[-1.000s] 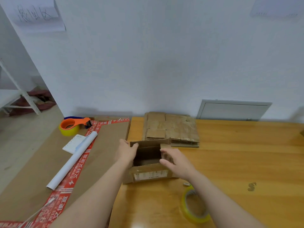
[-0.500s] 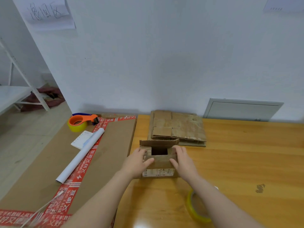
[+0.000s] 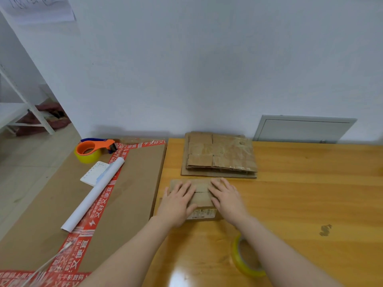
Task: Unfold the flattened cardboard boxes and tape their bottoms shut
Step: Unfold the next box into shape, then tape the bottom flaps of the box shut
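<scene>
The orange-brown wooden table [image 3: 300, 204] spreads out to the right of the hands. A broad brown cardboard sheet edged with red printed tape [image 3: 47, 204] lies out past the left hand [image 3: 178, 201]. Just beyond the fingertips of both hands sits a stack of flattened brown cardboard boxes [image 3: 221, 154]. Under the palms stands the small brown cardboard box [image 3: 202, 198], its two flaps folded in to meet along a seam that runs between the hands. Both hands lie flat with fingers straight and grip nothing. The left hand presses the box's left half, the right hand [image 3: 226, 197] its right half.

The step in hand looks like closing the bottom flaps ready for taping. To do it well, the flaps should sit level and butt together with no gap. One hand can then hold them down while the other fetches the yellow roll of clear tape [image 3: 244, 264] lying close beside the right forearm. The strip should run centred along the seam and down over both end walls.

The box's left side stands right at the table's left edge, so uneven pressure there could slide it onto the sheet. Bare wood to the right of the right hand gives the most room. Out past the left hand, a white paper roll [image 3: 93, 195] and an orange tape dispenser [image 3: 91, 151] take up part of the sheet.
</scene>
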